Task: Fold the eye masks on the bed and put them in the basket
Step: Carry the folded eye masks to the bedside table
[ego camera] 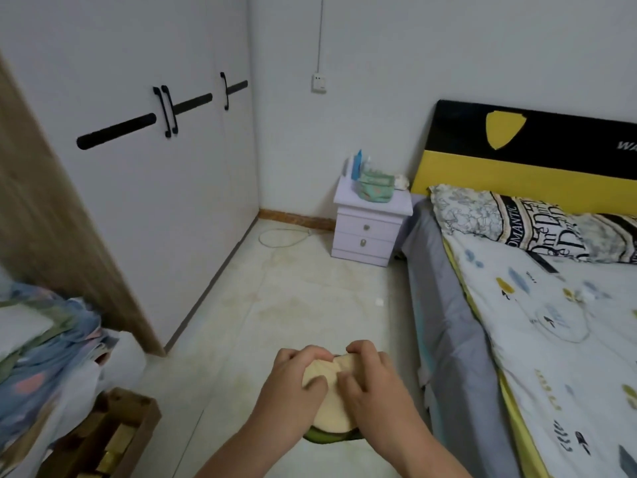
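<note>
Both hands hold one cream-yellow eye mask (331, 408) with a green edge at its bottom, in the air above the floor beside the bed. My left hand (293, 391) grips its left side, thumb pressed on the front. My right hand (372, 384) grips its right side, fingers curled over the top. The mask looks doubled over between the hands. The bed (558, 332), with a patterned white sheet, lies to the right. A wooden slatted basket (113, 432) stands at the lower left on the floor.
A white wardrobe (144, 174) runs along the left wall. A lilac nightstand (370, 229) with bottles and a pouch stands by the headboard. A pile of bedding (44, 343) lies at the left above the basket. Pillows (524, 222) rest at the bed's head.
</note>
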Action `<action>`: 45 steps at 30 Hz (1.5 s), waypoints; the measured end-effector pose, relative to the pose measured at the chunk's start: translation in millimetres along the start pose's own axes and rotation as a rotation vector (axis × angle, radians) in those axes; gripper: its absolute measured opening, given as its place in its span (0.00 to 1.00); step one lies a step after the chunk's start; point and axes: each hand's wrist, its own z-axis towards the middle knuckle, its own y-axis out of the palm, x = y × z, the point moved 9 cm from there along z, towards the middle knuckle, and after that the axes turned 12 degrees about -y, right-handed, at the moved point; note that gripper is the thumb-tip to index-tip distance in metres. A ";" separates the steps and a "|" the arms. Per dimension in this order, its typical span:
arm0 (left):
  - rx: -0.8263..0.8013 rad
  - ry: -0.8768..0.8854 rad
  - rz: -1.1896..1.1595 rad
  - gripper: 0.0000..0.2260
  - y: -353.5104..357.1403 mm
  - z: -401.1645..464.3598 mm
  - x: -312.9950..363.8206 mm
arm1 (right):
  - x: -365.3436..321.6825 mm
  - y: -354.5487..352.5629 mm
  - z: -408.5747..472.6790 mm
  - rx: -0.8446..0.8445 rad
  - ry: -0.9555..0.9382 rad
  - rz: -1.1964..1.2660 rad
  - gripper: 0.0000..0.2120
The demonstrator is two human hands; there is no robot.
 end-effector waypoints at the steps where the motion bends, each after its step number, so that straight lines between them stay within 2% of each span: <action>1: -0.012 0.008 0.005 0.17 -1.5 11.5 3.8 | 0.5 -1.5 9.7 0.012 -0.010 0.001 0.12; 14: -0.042 0.032 0.058 0.16 15.8 184.0 65.0 | 55.9 -47.8 168.3 0.083 -0.049 0.009 0.08; 24: 0.049 0.067 0.278 0.15 44.6 320.9 149.4 | 103.1 -123.7 305.3 0.083 -0.012 -0.050 0.07; 35: -0.072 0.065 0.296 0.17 62.3 477.4 187.0 | 153.0 -150.4 453.9 0.072 0.064 -0.114 0.06; 45: -0.118 0.126 0.347 0.17 52.4 646.4 258.0 | 173.3 -198.2 618.1 0.135 0.122 -0.156 0.08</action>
